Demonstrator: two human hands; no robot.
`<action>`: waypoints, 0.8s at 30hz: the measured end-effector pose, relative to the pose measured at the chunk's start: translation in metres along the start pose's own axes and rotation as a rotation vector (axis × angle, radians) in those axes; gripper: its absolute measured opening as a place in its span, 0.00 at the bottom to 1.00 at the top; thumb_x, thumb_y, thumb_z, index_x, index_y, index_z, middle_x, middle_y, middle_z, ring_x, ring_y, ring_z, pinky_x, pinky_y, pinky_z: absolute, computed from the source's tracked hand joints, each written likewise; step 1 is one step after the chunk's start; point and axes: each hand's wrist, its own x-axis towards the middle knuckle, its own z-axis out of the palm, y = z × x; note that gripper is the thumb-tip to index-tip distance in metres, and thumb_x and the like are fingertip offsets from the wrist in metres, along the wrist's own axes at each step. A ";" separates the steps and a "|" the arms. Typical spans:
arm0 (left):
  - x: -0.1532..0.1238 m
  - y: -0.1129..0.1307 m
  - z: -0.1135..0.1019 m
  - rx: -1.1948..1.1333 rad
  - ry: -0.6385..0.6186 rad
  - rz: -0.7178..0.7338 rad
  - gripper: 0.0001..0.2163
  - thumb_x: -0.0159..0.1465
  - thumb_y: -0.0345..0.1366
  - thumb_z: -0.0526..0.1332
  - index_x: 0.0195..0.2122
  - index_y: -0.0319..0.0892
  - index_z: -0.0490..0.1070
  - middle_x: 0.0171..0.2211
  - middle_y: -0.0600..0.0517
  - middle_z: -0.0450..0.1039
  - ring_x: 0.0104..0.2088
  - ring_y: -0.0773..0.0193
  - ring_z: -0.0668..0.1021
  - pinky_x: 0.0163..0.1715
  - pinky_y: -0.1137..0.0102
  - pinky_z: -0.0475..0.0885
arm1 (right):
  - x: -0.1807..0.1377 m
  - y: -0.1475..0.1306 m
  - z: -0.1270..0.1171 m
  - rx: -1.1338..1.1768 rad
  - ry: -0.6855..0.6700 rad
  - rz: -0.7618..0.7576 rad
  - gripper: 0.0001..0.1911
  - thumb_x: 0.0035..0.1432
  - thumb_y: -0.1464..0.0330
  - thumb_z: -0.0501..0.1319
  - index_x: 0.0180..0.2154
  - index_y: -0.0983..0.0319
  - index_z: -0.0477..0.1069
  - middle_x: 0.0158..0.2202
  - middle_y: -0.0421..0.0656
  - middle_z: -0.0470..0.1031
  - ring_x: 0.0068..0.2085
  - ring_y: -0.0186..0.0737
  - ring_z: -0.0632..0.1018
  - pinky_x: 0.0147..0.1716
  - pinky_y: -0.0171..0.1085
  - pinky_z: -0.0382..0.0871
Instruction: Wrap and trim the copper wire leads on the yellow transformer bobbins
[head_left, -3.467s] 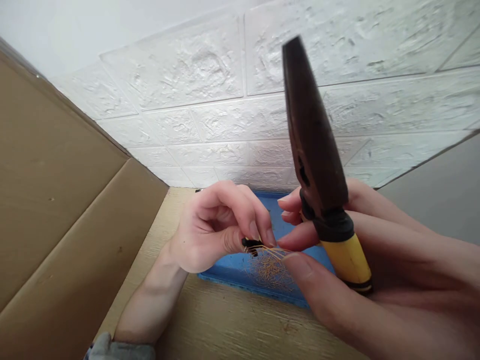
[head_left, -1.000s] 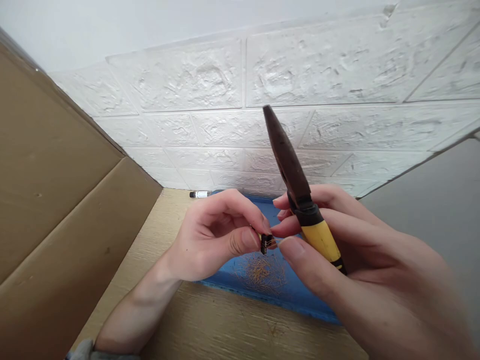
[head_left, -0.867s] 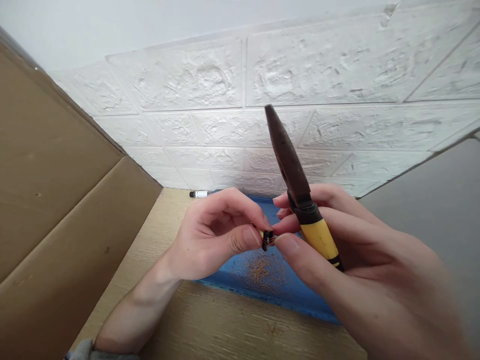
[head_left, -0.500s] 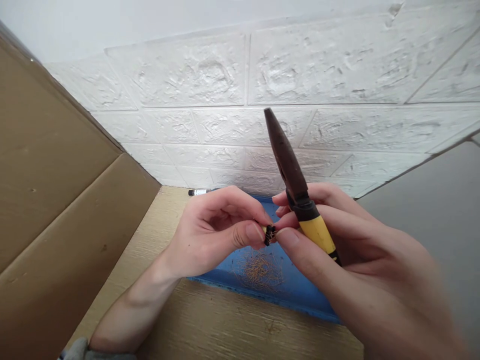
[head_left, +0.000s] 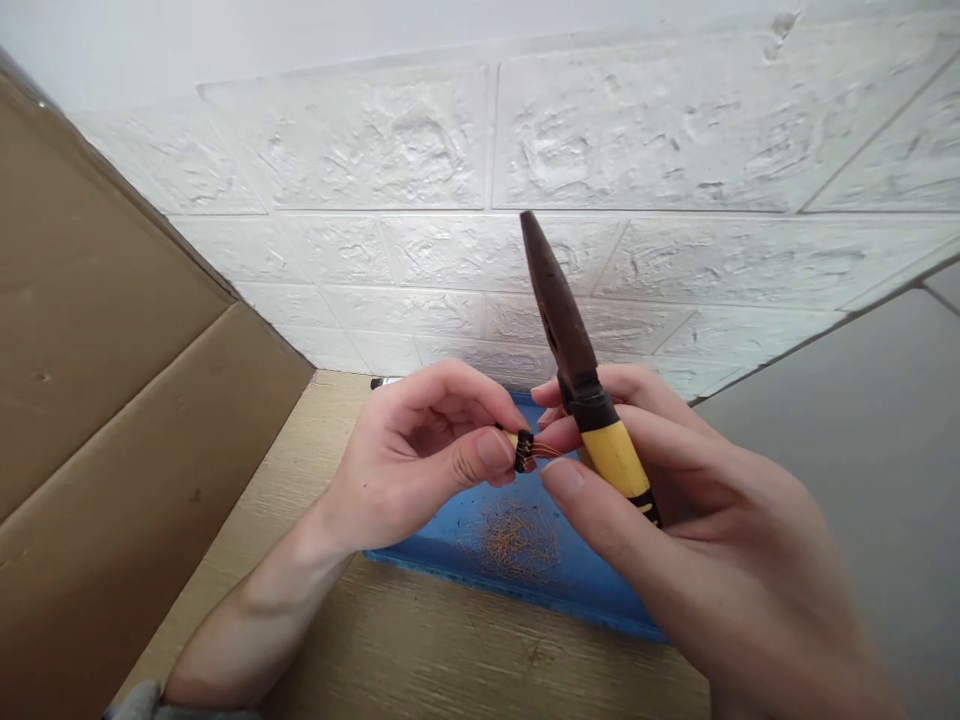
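Observation:
Between thumb and fingers, my left hand point(head_left: 420, 460) pinches a small black and yellow wound part point(head_left: 523, 452), perhaps a little coil. Thin copper wires point(head_left: 547, 450) stretch from it toward the thumb and forefinger of my right hand point(head_left: 690, 520). That same hand grips long-nose pliers point(head_left: 574, 350) with yellow and black handles, their dark jaws closed and pointing up and away. Part of the handles is hidden in my palm. Under both hands, a loose heap of short copper wire bits point(head_left: 514, 540) lies in a blue tray point(head_left: 450, 572).
Cardboard point(head_left: 112, 330) stands at the left, and a white brick-patterned wall point(head_left: 375, 170) rises behind. A grey panel point(head_left: 847, 450) is at the right. A small black-capped object point(head_left: 382, 382) lies at the back of the wooden table point(head_left: 420, 640).
Both hands have shifted slightly left in view, with the pliers. The fingers of my right hand have drawn a little apart from the part, and more of the copper wires shows between them.

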 end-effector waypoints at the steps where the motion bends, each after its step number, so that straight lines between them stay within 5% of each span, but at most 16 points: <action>1: 0.000 0.000 0.000 0.002 -0.003 0.007 0.02 0.74 0.31 0.77 0.42 0.42 0.90 0.32 0.52 0.88 0.29 0.70 0.88 0.34 0.81 0.86 | 0.001 0.000 0.000 -0.022 0.003 0.009 0.05 0.69 0.60 0.76 0.44 0.51 0.88 0.50 0.45 0.87 0.52 0.53 0.89 0.46 0.45 0.90; 5: 0.000 0.000 0.002 0.003 -0.001 0.017 0.02 0.73 0.29 0.78 0.42 0.41 0.90 0.32 0.52 0.88 0.30 0.70 0.88 0.35 0.81 0.86 | 0.004 0.001 0.001 -0.068 0.012 0.001 0.11 0.69 0.53 0.76 0.47 0.50 0.88 0.50 0.46 0.86 0.55 0.56 0.88 0.51 0.50 0.89; 10: 0.000 -0.002 0.004 -0.037 0.010 0.016 0.03 0.71 0.29 0.80 0.40 0.41 0.90 0.31 0.52 0.88 0.30 0.71 0.88 0.36 0.81 0.87 | 0.001 -0.001 0.003 -0.083 -0.008 0.000 0.07 0.72 0.58 0.74 0.46 0.51 0.88 0.50 0.46 0.86 0.54 0.54 0.88 0.50 0.47 0.88; 14: -0.001 -0.003 0.003 -0.073 -0.015 -0.003 0.04 0.71 0.29 0.80 0.38 0.41 0.90 0.32 0.52 0.89 0.29 0.70 0.88 0.35 0.81 0.87 | -0.001 -0.004 0.006 0.023 -0.036 -0.004 0.12 0.77 0.69 0.66 0.40 0.49 0.86 0.47 0.35 0.84 0.47 0.34 0.87 0.41 0.28 0.84; 17: -0.001 -0.004 0.001 -0.099 -0.037 0.000 0.04 0.72 0.30 0.79 0.38 0.41 0.88 0.33 0.52 0.89 0.29 0.70 0.88 0.34 0.80 0.87 | 0.001 -0.006 0.006 0.111 -0.071 -0.011 0.18 0.78 0.74 0.64 0.39 0.47 0.85 0.46 0.29 0.83 0.46 0.22 0.86 0.44 0.16 0.79; 24: 0.000 -0.004 -0.004 -0.161 -0.084 -0.079 0.05 0.75 0.31 0.76 0.40 0.40 0.85 0.32 0.51 0.88 0.29 0.69 0.87 0.33 0.79 0.86 | 0.005 -0.006 0.006 0.142 -0.053 0.014 0.19 0.76 0.72 0.67 0.35 0.44 0.88 0.44 0.27 0.83 0.45 0.19 0.86 0.46 0.13 0.76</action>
